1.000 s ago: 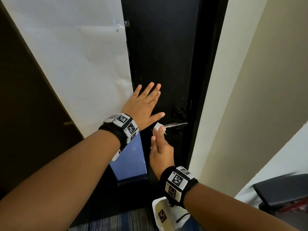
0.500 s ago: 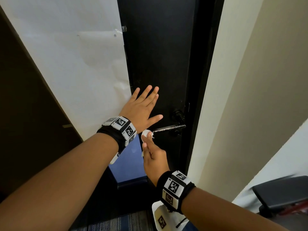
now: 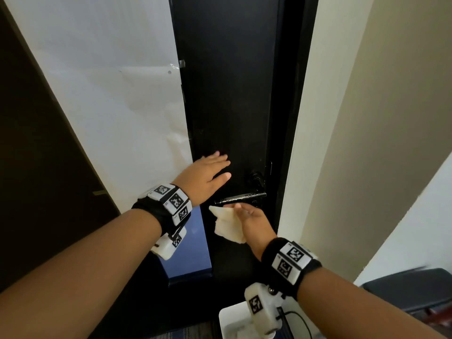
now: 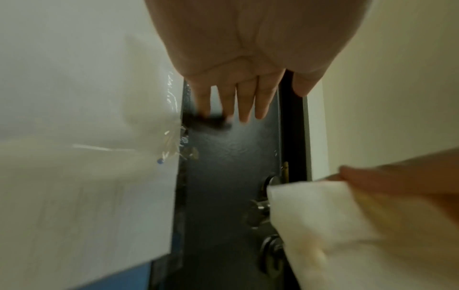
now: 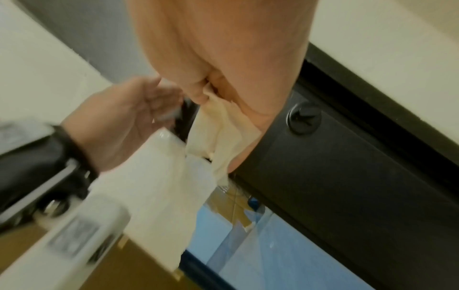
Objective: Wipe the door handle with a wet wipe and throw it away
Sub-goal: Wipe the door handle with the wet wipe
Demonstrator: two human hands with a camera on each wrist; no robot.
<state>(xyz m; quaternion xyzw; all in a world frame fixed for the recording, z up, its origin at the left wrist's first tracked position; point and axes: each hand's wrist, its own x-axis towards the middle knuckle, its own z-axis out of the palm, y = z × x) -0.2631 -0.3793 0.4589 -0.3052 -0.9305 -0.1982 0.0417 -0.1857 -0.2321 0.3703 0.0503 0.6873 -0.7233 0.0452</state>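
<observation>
A dark metal lever handle (image 3: pixel 241 198) juts out from the black door (image 3: pixel 230 94). My right hand (image 3: pixel 247 216) is just below the lever and pinches a white wet wipe (image 3: pixel 228 225), which hangs loose to its left. The wipe (image 4: pixel 323 225) fills the lower right of the left wrist view, and in the right wrist view it (image 5: pixel 218 133) dangles from my fingers. My left hand (image 3: pixel 208 172) is flat with straight fingers against the door, up and left of the handle. Whether the wipe touches the lever I cannot tell.
White paper (image 3: pixel 110 94) covers the panel left of the door. A beige wall (image 3: pixel 367 143) stands on the right. A white bin (image 3: pixel 232 324) sits on the floor below my right wrist. A black chair (image 3: pixel 411 292) is at the lower right.
My right hand slid off the lever's free end, then came back under it. The bunched wipe has unfolded and hangs loose. My left hand stayed on the door.
</observation>
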